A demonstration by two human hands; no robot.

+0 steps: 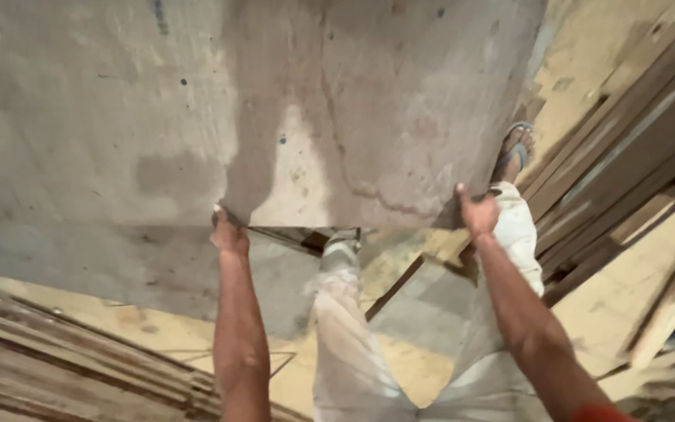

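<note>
Here both hands (230,233) (479,212) grip grey board (197,109) edge

A large board (275,109) is dull grey with darker grey blotches, a pale cream patch, thin reddish-brown stain lines and small dark dots. A second grey sheet (103,262) beneath it is darker and plainer. The trousers (345,336) are off-white. A sandal (513,152) is blue-grey. Stacked planks (626,148) show brown and tan stripes; other wood (650,289) is pale yellow.
</note>
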